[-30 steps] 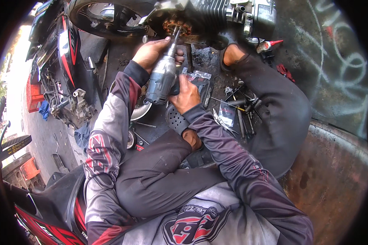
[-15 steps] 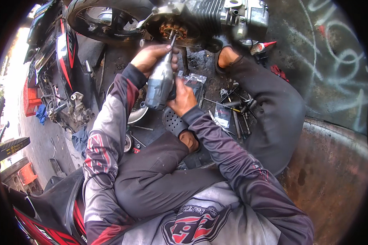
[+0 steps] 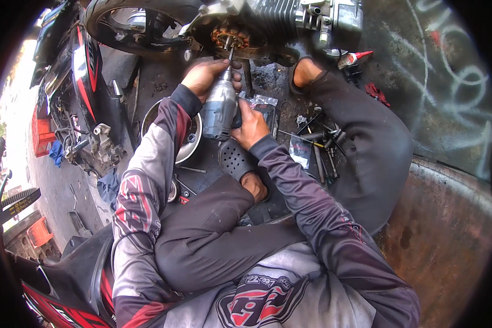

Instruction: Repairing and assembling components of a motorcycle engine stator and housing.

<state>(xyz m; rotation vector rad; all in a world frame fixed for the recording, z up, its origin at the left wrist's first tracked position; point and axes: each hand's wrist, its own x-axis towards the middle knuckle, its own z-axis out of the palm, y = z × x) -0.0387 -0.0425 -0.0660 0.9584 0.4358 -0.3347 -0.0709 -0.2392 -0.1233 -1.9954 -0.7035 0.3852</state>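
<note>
A grey and silver cordless impact driver [image 3: 218,112] points away from me, its long thin bit [image 3: 231,54] reaching to the copper-coloured stator coils [image 3: 235,38] in the open side of a motorcycle engine [image 3: 276,19]. My right hand [image 3: 251,124] is closed around the driver's handle, most of which it hides. With my left hand [image 3: 206,76] I steady the front end, fingers curled about the nose and the base of the bit. Whether the bit's tip sits in a screw is too small to tell.
A wheel with a tyre [image 3: 139,24] adjoins the engine. Sockets and loose tools [image 3: 325,142] lie by my right leg, near a round metal pan [image 3: 194,136] on the left. Motorcycle parts [image 3: 101,145] and a red crate [image 3: 42,131] stand farther left; a rusty metal surface [image 3: 437,235] is at right.
The driver has swung slightly, its rear end shifting right and away from me, with my right hand moving along. My left hand keeps its hold near the nose.
</note>
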